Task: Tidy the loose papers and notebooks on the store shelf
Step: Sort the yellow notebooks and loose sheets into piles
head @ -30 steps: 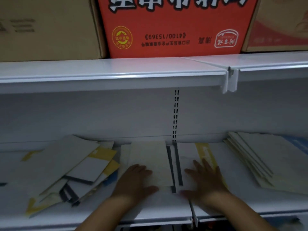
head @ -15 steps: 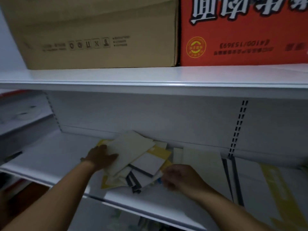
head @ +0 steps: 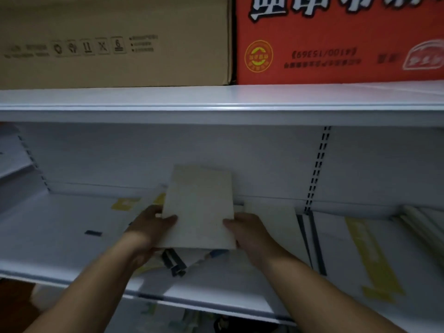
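A pale cream notebook (head: 199, 207) is tilted up off the white shelf (head: 48, 236). My left hand (head: 150, 228) grips its left edge, thumb on the cover. My right hand (head: 249, 233) grips its right edge. Under it lies a loose heap of papers and notebooks (head: 175, 260) with yellow and dark edges, partly hidden by my hands. Another cream notebook (head: 274, 227) lies flat just to the right. A yellow-striped sheet (head: 374, 258) lies further right.
A stack of pale notebooks (head: 422, 219) shows at the far right edge. The shelf above (head: 216, 102) carries a brown carton (head: 115, 42) and a red carton (head: 336, 39). A slotted upright (head: 317, 169) runs down the back wall.
Both hands left the flat notebooks in the middle and moved to the messy heap at the left. They now hold the top cream notebook raised by its two side edges.
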The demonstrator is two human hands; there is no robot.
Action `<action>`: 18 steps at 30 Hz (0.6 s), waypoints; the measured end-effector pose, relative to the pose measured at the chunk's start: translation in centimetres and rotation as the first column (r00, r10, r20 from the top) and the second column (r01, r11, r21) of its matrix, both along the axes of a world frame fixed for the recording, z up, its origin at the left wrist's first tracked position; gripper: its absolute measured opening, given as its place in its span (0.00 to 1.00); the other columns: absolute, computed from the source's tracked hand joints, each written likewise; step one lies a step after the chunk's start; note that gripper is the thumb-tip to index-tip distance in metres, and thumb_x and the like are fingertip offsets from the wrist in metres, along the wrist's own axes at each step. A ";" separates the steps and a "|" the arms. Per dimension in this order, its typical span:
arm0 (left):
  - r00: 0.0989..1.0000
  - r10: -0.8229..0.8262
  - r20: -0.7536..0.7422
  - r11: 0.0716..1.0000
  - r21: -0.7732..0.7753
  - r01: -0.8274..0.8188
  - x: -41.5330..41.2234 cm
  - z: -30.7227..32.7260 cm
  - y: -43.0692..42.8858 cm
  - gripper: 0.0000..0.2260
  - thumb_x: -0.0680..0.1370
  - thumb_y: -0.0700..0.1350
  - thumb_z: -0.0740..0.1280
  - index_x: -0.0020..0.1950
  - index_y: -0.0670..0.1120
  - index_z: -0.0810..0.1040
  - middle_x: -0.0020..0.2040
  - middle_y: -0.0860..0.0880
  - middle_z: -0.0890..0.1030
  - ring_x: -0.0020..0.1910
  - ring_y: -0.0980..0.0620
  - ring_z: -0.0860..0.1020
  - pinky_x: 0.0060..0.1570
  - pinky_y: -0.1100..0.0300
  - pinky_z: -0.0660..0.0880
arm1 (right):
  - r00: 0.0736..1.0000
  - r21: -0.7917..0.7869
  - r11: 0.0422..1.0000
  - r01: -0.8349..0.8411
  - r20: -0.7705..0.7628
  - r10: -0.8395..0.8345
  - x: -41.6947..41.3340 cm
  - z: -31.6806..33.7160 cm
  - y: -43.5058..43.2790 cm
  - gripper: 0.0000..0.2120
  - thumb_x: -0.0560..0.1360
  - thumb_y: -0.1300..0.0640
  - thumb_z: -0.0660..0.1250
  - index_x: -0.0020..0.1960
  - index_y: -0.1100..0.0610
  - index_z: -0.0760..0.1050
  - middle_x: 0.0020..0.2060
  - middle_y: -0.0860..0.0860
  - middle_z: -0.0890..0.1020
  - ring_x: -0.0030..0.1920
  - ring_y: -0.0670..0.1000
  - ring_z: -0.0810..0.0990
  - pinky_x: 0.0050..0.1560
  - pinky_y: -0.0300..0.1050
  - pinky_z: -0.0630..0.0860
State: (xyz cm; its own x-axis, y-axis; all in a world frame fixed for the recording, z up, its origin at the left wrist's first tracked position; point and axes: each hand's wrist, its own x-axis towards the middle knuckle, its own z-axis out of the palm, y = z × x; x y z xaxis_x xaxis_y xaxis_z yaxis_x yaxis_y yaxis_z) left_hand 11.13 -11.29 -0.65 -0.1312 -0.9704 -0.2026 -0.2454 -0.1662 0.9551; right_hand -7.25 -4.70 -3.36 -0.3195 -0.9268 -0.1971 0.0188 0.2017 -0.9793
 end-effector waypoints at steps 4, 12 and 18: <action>0.975 -0.184 0.127 0.983 0.001 0.186 -7.5 -2.4 1.6 0.16 0.74 0.45 0.70 0.59 0.41 0.72 0.55 0.41 0.78 0.51 0.41 0.79 0.51 0.46 0.79 | 0.972 0.019 0.978 0.208 -0.115 -0.204 -5.9 -0.5 3.4 0.12 0.74 0.64 0.63 0.36 0.52 0.77 0.37 0.51 0.80 0.36 0.50 0.78 0.36 0.39 0.73; 0.779 -0.194 0.597 0.880 -0.245 0.407 -14.2 -3.3 2.1 0.11 0.75 0.53 0.65 0.51 0.48 0.78 0.49 0.47 0.81 0.47 0.49 0.80 0.45 0.58 0.78 | 0.932 0.085 0.950 0.300 -0.240 -0.273 -13.5 -2.8 7.1 0.06 0.75 0.60 0.66 0.49 0.59 0.81 0.50 0.58 0.83 0.48 0.56 0.82 0.51 0.46 0.77; 0.643 0.111 0.757 0.843 -0.414 0.342 -7.3 -3.5 0.6 0.16 0.77 0.52 0.61 0.62 0.48 0.75 0.60 0.47 0.79 0.59 0.48 0.76 0.53 0.58 0.73 | 0.617 0.114 0.960 0.257 -0.783 -0.072 -10.3 -2.9 3.0 0.28 0.77 0.48 0.62 0.73 0.57 0.61 0.72 0.55 0.66 0.72 0.55 0.62 0.72 0.45 0.58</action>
State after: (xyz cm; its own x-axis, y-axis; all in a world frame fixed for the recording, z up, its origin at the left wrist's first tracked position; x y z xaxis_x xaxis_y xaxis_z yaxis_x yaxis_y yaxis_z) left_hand 3.82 -10.72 -4.15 -0.2776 -0.9396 0.2005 -0.8688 0.3346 0.3650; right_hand -17.55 -1.74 -6.24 -0.5818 -0.8130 0.0245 -0.6649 0.4580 -0.5900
